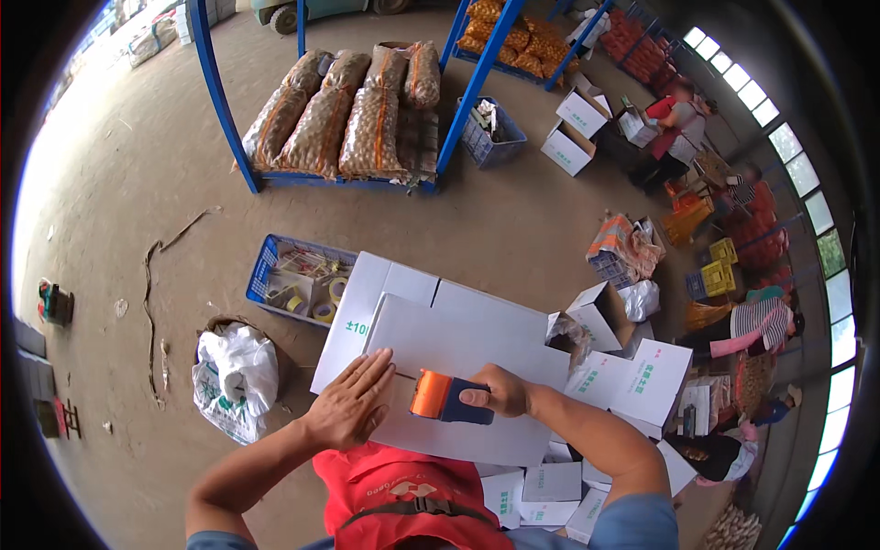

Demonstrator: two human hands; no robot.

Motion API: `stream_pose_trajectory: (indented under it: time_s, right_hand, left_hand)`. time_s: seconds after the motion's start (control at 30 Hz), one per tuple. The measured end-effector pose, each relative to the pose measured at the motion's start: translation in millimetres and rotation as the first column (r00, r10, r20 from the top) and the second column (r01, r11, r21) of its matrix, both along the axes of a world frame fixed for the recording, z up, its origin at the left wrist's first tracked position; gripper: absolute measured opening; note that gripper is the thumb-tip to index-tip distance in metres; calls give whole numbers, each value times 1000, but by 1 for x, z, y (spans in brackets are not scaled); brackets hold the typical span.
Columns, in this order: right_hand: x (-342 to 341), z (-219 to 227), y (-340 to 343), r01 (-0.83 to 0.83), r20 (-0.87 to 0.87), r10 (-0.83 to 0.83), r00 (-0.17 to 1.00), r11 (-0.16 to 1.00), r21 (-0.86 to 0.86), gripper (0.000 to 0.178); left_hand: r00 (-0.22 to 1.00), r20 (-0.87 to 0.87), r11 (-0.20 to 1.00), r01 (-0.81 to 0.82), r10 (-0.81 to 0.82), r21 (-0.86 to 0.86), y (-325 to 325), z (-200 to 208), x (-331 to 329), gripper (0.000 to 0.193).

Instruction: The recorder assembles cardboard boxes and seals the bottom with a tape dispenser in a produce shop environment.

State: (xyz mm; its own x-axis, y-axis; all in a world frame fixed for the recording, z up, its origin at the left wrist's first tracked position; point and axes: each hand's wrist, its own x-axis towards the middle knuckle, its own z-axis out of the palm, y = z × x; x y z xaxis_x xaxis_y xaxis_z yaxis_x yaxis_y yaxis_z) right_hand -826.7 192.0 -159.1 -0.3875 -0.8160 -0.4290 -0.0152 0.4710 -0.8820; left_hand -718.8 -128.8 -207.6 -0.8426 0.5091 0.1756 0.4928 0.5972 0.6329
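White cardboard spreads before the person: a carton (486, 330) with its broad panels lying flat, directly in front of the red apron (394, 495). Across its near part, the right hand (500, 390) is wrapped around a dark blue tape dispenser (466, 403) loaded with orange tape (431, 394); the left hand (353, 399) grips nothing, its fingers stretched flat on the cardboard. Taping seems to be the step in hand — whether the tape touches the carton, I cannot tell. A clean pass would likely call for steady pressure from the left palm, with its fingers clear of the dispenser's path.

Far left of the carton sits a blue crate (263, 269) holding tape rolls (337, 290), with a white bag (236, 376) nearer. White boxes (646, 376) crowd the right side — probably the tightest spot for the right elbow. Filled sacks (371, 128) lie on a blue rack (302, 181) farther off.
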Motion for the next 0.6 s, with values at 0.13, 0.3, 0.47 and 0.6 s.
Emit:
stream_pose_trajectory:
  time_s: [0.13,0.3,0.47,0.6]
  right_hand:
    - [-1,27,1,-20,28,15,999,985,172,73]
    - [7,51,87,146,63,-197,978,875,461,67]
    - [0,59,117,125,58,-196,979,798,589,76]
    - [1,53,117,112,10,-146,989,803,586,78]
  left_hand:
    - [999,-39,949,8,-21,-315,10,-8,6,69]
    - [997,-71,950,-28,6,-311,18,8,-9,62]
    - [995,-86,930,-68,39,-361,17,-2,-11,62]
    - [998,-48,932,-56,41,-359,20,-2,-5,62]
